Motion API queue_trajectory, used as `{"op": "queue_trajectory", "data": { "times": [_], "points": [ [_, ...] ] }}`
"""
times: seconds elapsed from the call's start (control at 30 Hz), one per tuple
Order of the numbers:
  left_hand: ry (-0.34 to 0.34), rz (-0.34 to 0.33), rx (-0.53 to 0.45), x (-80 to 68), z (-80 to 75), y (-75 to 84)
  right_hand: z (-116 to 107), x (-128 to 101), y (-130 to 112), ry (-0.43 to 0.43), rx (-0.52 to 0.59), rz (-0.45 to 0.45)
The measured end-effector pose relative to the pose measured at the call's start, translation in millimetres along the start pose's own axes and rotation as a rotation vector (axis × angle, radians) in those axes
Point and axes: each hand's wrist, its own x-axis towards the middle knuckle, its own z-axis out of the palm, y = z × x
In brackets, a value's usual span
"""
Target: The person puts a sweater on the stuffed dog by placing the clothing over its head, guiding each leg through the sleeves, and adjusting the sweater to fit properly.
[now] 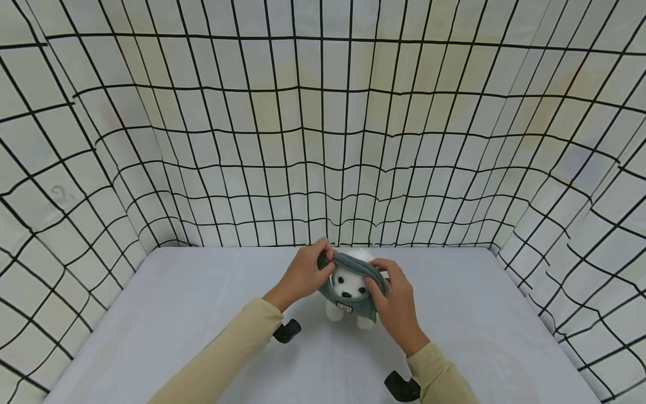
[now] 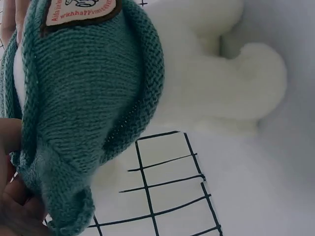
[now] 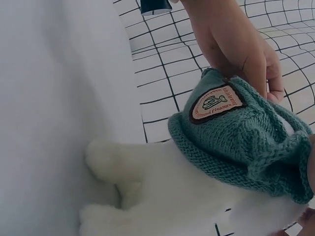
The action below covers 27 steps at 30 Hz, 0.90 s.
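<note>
A white plush dog stands upright on the table, facing me, with dark eyes and nose. Around its head and neck is a teal knitted garment with a sewn-on patch. My left hand pinches the knit edge beside the dog's head, on the left. On the other side my right hand grips the same knit edge between thumb and fingers. The rolled upper edge stretches across the top of the head between both hands. In the wrist views the plush's white legs show below the knit.
A white table top lies under the plush. White walls with a black grid rise behind and at both sides. Black wrist-worn pieces stick out beside both forearms.
</note>
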Motion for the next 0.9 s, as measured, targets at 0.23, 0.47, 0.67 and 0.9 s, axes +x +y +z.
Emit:
{"op": "queue_trajectory", "data": {
  "times": [0.23, 0.47, 0.67, 0.9],
  "points": [
    [-0.002, -0.009, -0.032, 1.7, 6.5, 1.3, 0, 2, 1, 0.006, 0.051, 0.085],
    [-0.032, -0.047, -0.076, 3.4, 10.3, 1.9, -1, 5, 4, -0.016, 0.102, 0.196],
    [-0.032, -0.042, -0.065, 4.9, 11.1, 3.5, 0, 6, 10, 0.009, 0.09, 0.205],
    [0.069, 0.103, -0.046, 2.5, 11.8, 3.4, -3, 6, 12, 0.046, 0.083, 0.175]
  ]
}}
